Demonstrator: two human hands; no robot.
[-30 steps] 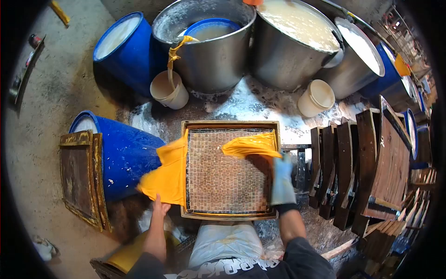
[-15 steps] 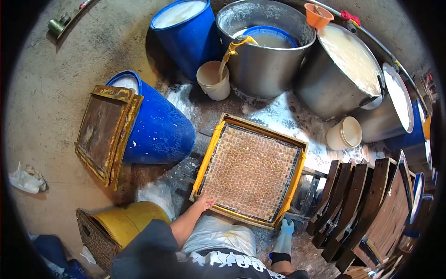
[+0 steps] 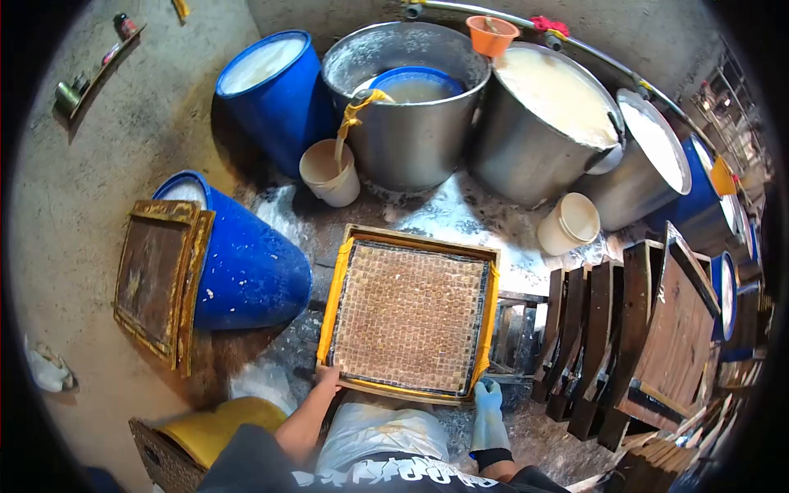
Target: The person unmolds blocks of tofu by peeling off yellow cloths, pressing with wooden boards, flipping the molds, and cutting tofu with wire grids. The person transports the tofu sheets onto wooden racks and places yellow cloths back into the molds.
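In front of me lies a square wooden tray point(image 3: 408, 316) with a woven, mat-like bottom and yellow wrapping along its sides. My bare left hand point(image 3: 327, 379) is closed at its near left corner, the fingers partly hidden by the frame. At the near right corner, my right hand point(image 3: 488, 399), in a pale blue glove, grips the edge; its fingertips are partly hidden under the wood. A metal stand point(image 3: 523, 329) shows beside the tray's right side.
Large metal vats point(image 3: 411, 152) and blue barrels point(image 3: 246, 271) stand around the far side. White buckets point(image 3: 569, 223) sit on the wet floor. Dark wooden frames point(image 3: 641, 345) are stacked at right. A yellow barrel point(image 3: 222, 431) lies near my left arm.
My left hand has moved from the tray's near edge to its left corner. My gloved right hand has come up against the right corner. The camera view has turned right.
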